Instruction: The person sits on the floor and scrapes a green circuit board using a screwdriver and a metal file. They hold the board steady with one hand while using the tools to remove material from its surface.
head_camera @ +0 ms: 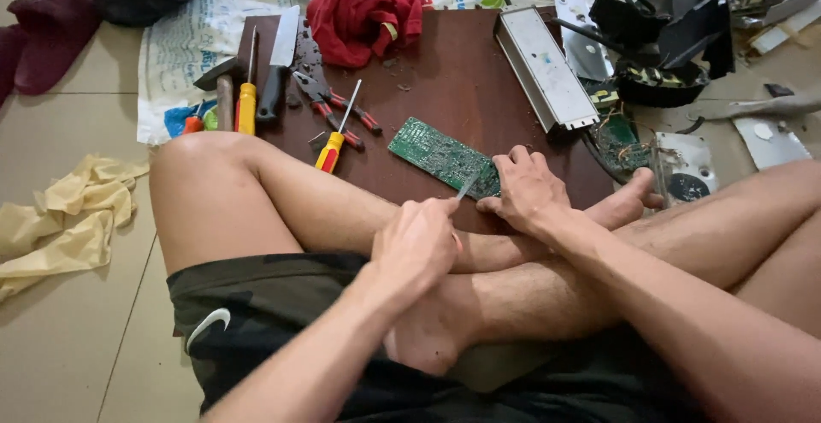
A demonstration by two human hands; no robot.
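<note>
Green and flat, the circuit board [445, 156] lay slantwise on the dark brown surface [453, 72], its near right end under the right hand [528, 190], whose fingers pressed it down. The left hand [419, 239] had its fingers clenched on a thin metal tool [468, 185] touching the board's near edge. Screwdrivers [335, 139], pliers [329, 102] and a knife [278, 64] lay far left; a metal casing [546, 68] far right.

Seated cross-legged, bare knees spread to the left and right of the frame, both forearms reaching in from the bottom edge toward the centre. Left hand [416, 243] curled into a loose fist at centre, thumb and fingers pinched together. Right hand [528, 190] just right of it, palm down, fingers bent and pressing downward.
</note>
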